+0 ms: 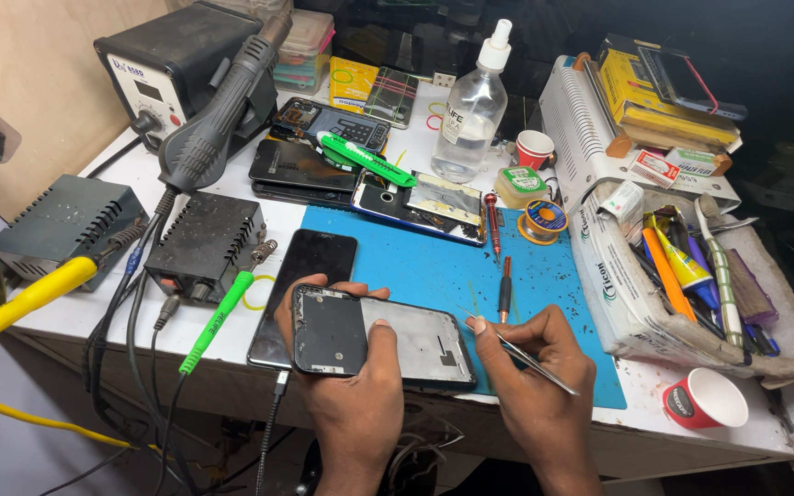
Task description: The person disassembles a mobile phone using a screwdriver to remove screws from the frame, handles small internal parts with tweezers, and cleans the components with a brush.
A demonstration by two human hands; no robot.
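While the left hand (346, 354) wraps around the opened phone (380, 342), thumb pressed on its dark inner plate and fingers curled under the far edge, the right hand (539, 372) pinches tweezers (518, 353) between thumb and fingers, tips aimed at the phone's right end. The phone lies flat at the near edge of the blue mat (443, 266), back cover off, metal frame showing. Just beside it, partly under the left hand, sits a second black phone (305, 276), screen up, a cable plugged into its near end. Two screwdrivers (498, 253) lie on the mat beyond the right hand, with a solder spool (544, 220) close by. Farther back, more phones (300, 165) are stacked, a green cutter (365, 158) across them, and a clear bottle (470, 110) stands upright. At the left, a hot-air gun (218, 110) rests on its station (163, 60), a black box (204, 243) near it. At the right, a tray (618, 303) holds pens and tubes, and a red paper cup (705, 400) lies tipped on the table (654, 418).
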